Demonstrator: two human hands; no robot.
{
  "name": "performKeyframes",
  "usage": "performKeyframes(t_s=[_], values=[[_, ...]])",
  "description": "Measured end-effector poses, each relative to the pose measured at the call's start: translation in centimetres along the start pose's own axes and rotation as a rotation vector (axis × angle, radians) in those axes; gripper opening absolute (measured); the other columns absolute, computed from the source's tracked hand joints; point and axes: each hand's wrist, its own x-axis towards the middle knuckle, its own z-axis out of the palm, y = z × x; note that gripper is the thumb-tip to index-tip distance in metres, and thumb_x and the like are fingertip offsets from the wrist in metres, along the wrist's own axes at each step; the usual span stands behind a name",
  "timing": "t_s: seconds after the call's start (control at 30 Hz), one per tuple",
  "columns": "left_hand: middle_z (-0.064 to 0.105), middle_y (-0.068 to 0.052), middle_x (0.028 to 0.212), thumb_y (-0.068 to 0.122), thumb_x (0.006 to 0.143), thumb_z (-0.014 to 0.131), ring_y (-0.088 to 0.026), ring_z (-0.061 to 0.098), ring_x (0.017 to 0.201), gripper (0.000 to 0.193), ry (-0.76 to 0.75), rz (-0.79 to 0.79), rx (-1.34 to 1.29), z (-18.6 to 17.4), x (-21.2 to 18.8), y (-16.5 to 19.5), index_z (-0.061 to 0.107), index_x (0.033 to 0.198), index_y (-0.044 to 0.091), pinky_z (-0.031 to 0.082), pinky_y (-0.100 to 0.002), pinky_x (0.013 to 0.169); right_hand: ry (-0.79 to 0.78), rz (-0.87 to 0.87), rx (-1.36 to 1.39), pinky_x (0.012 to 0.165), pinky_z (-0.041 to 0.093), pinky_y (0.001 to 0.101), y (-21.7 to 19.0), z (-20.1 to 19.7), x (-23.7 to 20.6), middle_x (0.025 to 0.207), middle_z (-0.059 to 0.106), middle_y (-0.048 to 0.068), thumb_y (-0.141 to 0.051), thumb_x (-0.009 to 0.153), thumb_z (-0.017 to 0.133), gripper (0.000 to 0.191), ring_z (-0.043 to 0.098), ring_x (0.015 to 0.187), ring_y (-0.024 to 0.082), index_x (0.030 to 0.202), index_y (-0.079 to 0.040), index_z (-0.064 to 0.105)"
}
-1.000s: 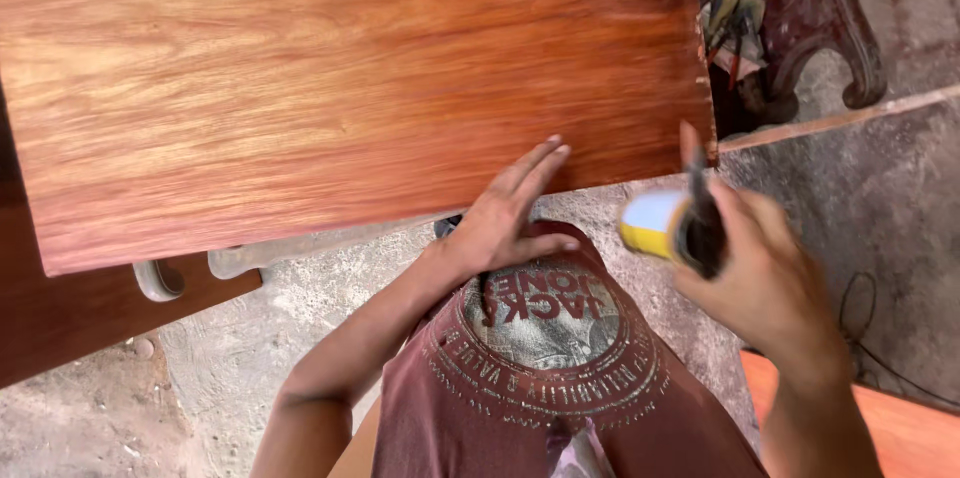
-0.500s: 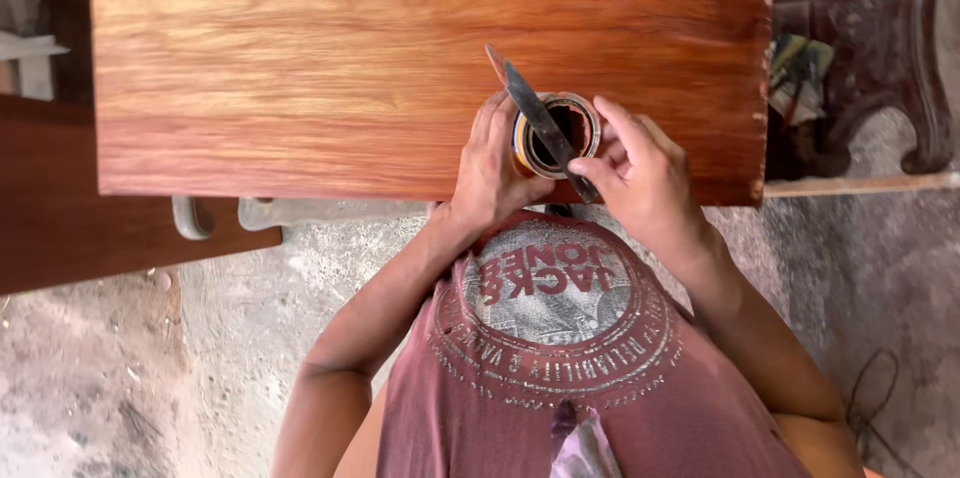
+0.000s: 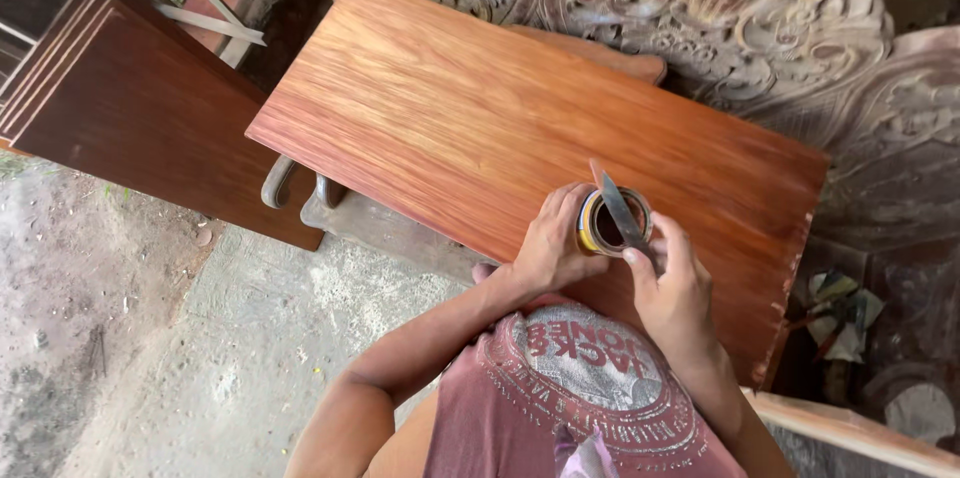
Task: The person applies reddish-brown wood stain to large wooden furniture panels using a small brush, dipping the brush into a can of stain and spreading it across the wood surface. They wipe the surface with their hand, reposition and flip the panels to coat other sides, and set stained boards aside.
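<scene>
Head view. A small round tin (image 3: 612, 223) stands upright on the near part of a reddish wooden board (image 3: 480, 118). The left hand (image 3: 548, 243) curls around the tin's side, fingers closed against its wall to steady it. The right hand (image 3: 672, 288) pinches the handle of a flat-bladed knife (image 3: 615, 203), whose blade crosses the tin's open mouth and tilts up and away from the person. The lid is already off; the tin's dark inside shows, but what it holds cannot be made out. No fresh coating or paste shows on the board, so any spreading appears not yet begun. Carved wooden panels (image 3: 720, 8) lie beyond the board; a darker plank (image 3: 140, 108) lies to its left.
</scene>
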Motion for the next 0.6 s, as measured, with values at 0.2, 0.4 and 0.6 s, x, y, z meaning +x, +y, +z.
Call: performKeyframes(t_s=[0.2,0.4,0.6], values=[[0.056,-0.020,0.139,0.020,0.065,0.083,-0.041,0.053,0.134,0.086,0.052,0.040,0.089,-1.0,0.2,0.4,0.047,0.141,0.003,0.047,-0.049,0.114,0.023,-0.127,-0.263,0.081,0.056,0.0410,0.5,-6.4,-0.2,0.105,0.071,0.015,-0.001,0.095,0.070,0.016,0.071,0.093,0.033,0.111,-0.002,0.072],[0.054,-0.021,0.137,0.022,0.061,0.086,-0.041,0.051,0.131,0.093,0.039,0.124,0.201,-2.0,0.6,1.3,0.046,0.142,0.003,0.043,-0.050,0.115,0.008,-0.420,-0.729,0.089,0.050,0.0379,0.1,-9.8,0.3,0.099,0.067,0.005,-0.004,0.097,0.071,0.020,0.067,0.092,0.023,0.116,-0.009,0.076],[0.051,-0.020,0.139,0.028,0.059,0.089,-0.042,0.048,0.134,0.099,-0.026,0.164,0.265,-0.9,0.6,2.5,0.045,0.145,0.006,0.043,-0.054,0.112,-0.100,-0.630,-0.959,0.085,0.046,0.0358,-2.0,-6.7,2.0,0.085,0.061,0.001,-0.009,0.092,0.070,0.015,0.062,0.082,0.017,0.106,-0.009,0.077]])
